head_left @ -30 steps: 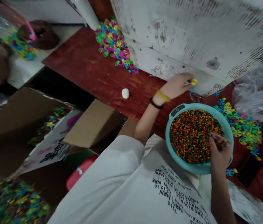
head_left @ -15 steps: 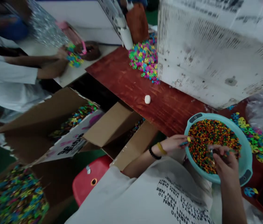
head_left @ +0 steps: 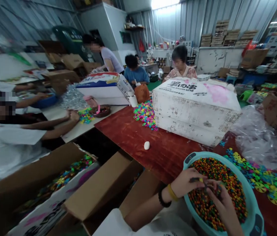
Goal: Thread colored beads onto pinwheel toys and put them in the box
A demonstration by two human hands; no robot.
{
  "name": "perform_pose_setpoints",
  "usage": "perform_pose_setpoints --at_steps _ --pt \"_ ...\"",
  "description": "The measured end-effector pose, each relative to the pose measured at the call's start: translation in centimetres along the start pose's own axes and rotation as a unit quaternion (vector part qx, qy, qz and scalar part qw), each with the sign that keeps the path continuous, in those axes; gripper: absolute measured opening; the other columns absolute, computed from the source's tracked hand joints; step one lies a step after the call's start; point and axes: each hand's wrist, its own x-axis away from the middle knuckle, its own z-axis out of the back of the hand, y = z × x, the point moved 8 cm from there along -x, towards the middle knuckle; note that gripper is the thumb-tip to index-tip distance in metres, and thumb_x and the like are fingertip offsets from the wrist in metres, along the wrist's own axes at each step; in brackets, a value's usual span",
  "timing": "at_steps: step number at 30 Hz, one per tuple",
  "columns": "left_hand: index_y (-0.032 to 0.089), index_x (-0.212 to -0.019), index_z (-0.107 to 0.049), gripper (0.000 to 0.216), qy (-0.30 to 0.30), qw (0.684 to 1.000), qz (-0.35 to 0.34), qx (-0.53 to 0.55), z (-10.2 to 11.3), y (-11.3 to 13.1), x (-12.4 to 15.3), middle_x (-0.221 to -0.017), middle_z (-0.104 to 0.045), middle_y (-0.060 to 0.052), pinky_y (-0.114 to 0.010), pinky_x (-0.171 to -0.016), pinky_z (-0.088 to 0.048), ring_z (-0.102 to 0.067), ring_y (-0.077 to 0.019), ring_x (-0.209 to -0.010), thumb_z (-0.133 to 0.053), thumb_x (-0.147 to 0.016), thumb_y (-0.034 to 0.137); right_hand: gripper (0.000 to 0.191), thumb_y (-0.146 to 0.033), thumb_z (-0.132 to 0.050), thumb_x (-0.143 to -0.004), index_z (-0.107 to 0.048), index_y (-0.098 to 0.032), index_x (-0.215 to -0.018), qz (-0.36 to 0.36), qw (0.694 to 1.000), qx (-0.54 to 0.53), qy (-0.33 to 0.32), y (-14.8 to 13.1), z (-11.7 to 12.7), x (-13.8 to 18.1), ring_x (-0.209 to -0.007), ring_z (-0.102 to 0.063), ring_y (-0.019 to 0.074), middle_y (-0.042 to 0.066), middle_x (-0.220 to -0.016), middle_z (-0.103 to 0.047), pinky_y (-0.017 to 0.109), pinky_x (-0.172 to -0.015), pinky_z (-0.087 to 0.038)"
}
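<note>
A teal plastic bowl [head_left: 250,200] sits at the bottom right, full of small multicoloured beads [head_left: 217,173]. My left hand [head_left: 186,183], with a yellow band and a black bracelet at the wrist, is over the bowl and pinches a thin stick with a yellow tip [head_left: 194,180]. My right hand [head_left: 223,203] is also over the beads, its fingertips meeting the left hand's. It pinches a small item, too small to tell what it is.
A dark red wooden table [head_left: 163,154] holds a large white carton [head_left: 196,111], colourful pinwheel pieces [head_left: 258,178] and a white lump [head_left: 146,145]. Open cardboard boxes [head_left: 99,186] stand left, with a clear plastic bag [head_left: 258,141] on the right. Several co-workers sit beyond.
The view has lifted from the hands and table to the whole room. My left hand has moved from the carton's edge to over the bowl, close to my right hand.
</note>
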Motion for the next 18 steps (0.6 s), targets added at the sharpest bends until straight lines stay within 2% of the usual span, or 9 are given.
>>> perform_pose_setpoints --at_steps 2,5,7,9,12,14,16,18 --pt "0.025 -0.121 -0.08 0.048 0.004 1.0 0.015 -0.008 0.3 0.2 -0.3 -0.11 -0.076 -0.009 -0.038 -0.1 -0.053 -0.069 -0.0239 -0.103 -0.083 -0.082 0.053 0.031 -0.052 -0.078 -0.082 -0.07 -0.024 -0.091 -0.003 1.0 0.017 -0.01 -0.3 0.1 -0.1 -0.1 -0.074 0.0299 0.01 -0.102 -0.078 0.039 -0.087 -0.061" --pt "0.024 -0.109 -0.081 0.044 0.012 0.999 0.019 -0.029 0.9 0.9 -0.8 -0.106 -0.079 -0.006 -0.036 -0.097 -0.055 -0.072 -0.0231 -0.1 -0.09 -0.076 0.051 0.034 -0.055 -0.079 -0.08 -0.074 -0.023 -0.09 0.005 0.999 0.042 -0.008 -0.7 0.6 -0.3 -0.093 -0.075 0.0313 0.01 -0.096 -0.079 0.041 -0.084 -0.062" --pt "0.022 -0.098 -0.082 0.033 -0.024 0.997 -0.004 -0.078 0.8 1.6 -1.1 -0.102 -0.08 -0.005 -0.033 -0.095 -0.055 -0.073 -0.0217 -0.097 -0.088 -0.079 0.049 0.032 -0.055 -0.079 -0.08 -0.074 -0.024 -0.086 0.019 0.999 0.045 -0.022 -1.0 0.4 -0.4 -0.089 -0.076 0.0311 0.01 -0.091 -0.079 0.04 -0.082 -0.063" --pt "0.021 -0.095 -0.081 0.025 -0.085 0.983 -0.036 -0.159 0.3 2.3 -1.3 -0.1 -0.08 -0.005 -0.03 -0.093 -0.054 -0.074 -0.0202 -0.097 -0.084 -0.085 0.044 0.029 -0.053 -0.078 -0.08 -0.073 -0.025 -0.081 0.025 0.998 0.038 -0.05 -1.2 -0.1 -0.4 -0.086 -0.076 0.0306 0.009 -0.087 -0.079 0.038 -0.078 -0.064" --pt "0.019 -0.092 -0.078 0.018 -0.178 0.937 -0.098 -0.285 -0.6 3.1 -1.3 -0.094 -0.079 -0.005 -0.026 -0.084 -0.052 -0.072 -0.0192 -0.093 -0.078 -0.092 0.037 0.026 -0.052 -0.079 -0.079 -0.073 -0.027 -0.076 0.014 0.996 0.03 -0.088 -1.0 -1.0 -0.1 -0.081 -0.077 0.0307 0.008 -0.084 -0.079 0.038 -0.071 -0.064" --pt "0.018 -0.087 -0.075 0.016 -0.232 0.902 -0.159 -0.327 -1.4 4.1 -1.1 -0.088 -0.077 -0.006 -0.026 -0.076 -0.051 -0.07 -0.0185 -0.086 -0.076 -0.093 0.033 0.025 -0.052 -0.081 -0.077 -0.077 -0.028 -0.079 -0.005 0.995 0.015 -0.101 -0.6 -1.2 0.2 -0.082 -0.077 0.0316 0.008 -0.086 -0.079 0.04 -0.075 -0.065" --pt "0.018 -0.086 -0.072 0.013 -0.277 0.865 -0.231 -0.35 -2.3 5.7 -0.6 -0.087 -0.075 -0.007 -0.027 -0.076 -0.052 -0.068 -0.0181 -0.083 -0.073 -0.095 0.027 0.027 -0.052 -0.085 -0.074 -0.08 -0.028 -0.084 -0.062 0.993 -0.027 -0.1 0.4 -1.2 0.5 -0.083 -0.076 0.0314 0.008 -0.088 -0.079 0.039 -0.073 -0.064" --pt "0.019 -0.086 -0.07 0.016 -0.303 0.82 -0.292 -0.388 -3.1 7.6 0.0 -0.091 -0.075 -0.009 -0.029 -0.082 -0.052 -0.067 -0.0187 -0.085 -0.062 -0.1 0.021 0.032 -0.051 -0.091 -0.065 -0.079 -0.026 -0.082 -0.152 0.98 -0.104 -0.074 1.7 -1.0 1.1 -0.074 -0.073 0.0277 0.006 -0.082 -0.077 0.035 -0.062 -0.062"
